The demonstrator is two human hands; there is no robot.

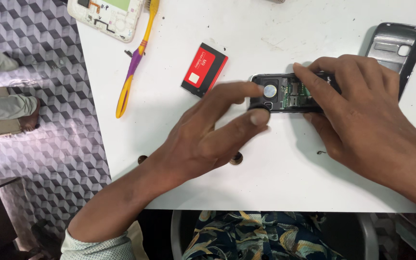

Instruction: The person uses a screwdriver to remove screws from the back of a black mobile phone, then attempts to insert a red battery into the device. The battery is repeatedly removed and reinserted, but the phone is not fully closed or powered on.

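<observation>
Both hands hold an opened black phone (285, 94) flat on the white table (285, 178): left hand (208, 139) pinches its left end, right hand (362, 115) grips its right. A red battery (204, 70) lies near.

Illumination is bright, even and diffuse from overhead. The white table (275, 173) approaches overexposure, with soft glare on the glossy back cover (400, 43). Both hands cast only faint, short shadows beneath the fingers. Focus is sharp at centre. The floor (49, 120) appears dimmer, and the lower corners fall into dark shadow.
</observation>
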